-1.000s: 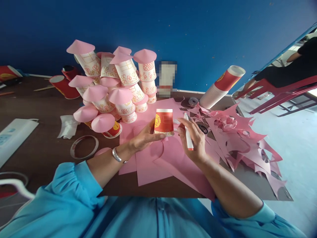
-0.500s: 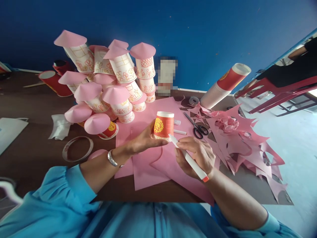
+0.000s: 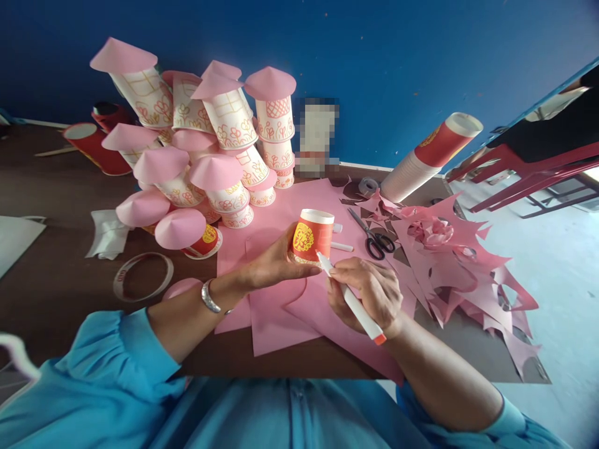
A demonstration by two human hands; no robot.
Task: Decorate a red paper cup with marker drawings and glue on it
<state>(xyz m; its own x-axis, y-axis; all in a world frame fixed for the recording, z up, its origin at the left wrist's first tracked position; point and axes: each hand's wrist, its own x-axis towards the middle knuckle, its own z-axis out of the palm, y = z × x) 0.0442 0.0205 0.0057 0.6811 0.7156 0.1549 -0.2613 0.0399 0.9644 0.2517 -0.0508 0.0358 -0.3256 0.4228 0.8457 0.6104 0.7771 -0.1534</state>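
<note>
My left hand point(image 3: 276, 259) is closed around the lower part of a red paper cup point(image 3: 321, 236) with a yellow emblem, lifted above the pink paper sheets point(image 3: 281, 324). The cup's white rim faces up. In my right hand point(image 3: 367, 290) is a white marker point(image 3: 358, 308) with a red end, gripped like a pen. Its tip meets or nearly meets the lower side of the cup, close to my left thumb. Behind the cup, two more white markers point(image 3: 341, 247) lie on the pink paper. Black-handled scissors point(image 3: 377, 242) rest to the right.
Several decorated cups with pink cone tops point(image 3: 215, 171) stand stacked at the left. A tape roll point(image 3: 143, 276) lies nearer me. Pink paper scraps point(image 3: 461, 268) spread over the right side. A tall stack of cups point(image 3: 433, 156) leans near the blue wall point(image 3: 374, 75).
My right hand and the marker have shifted slightly left along the cup's lower side. The cup has tilted and turned a little in my left hand. The camera view has moved slightly.
</note>
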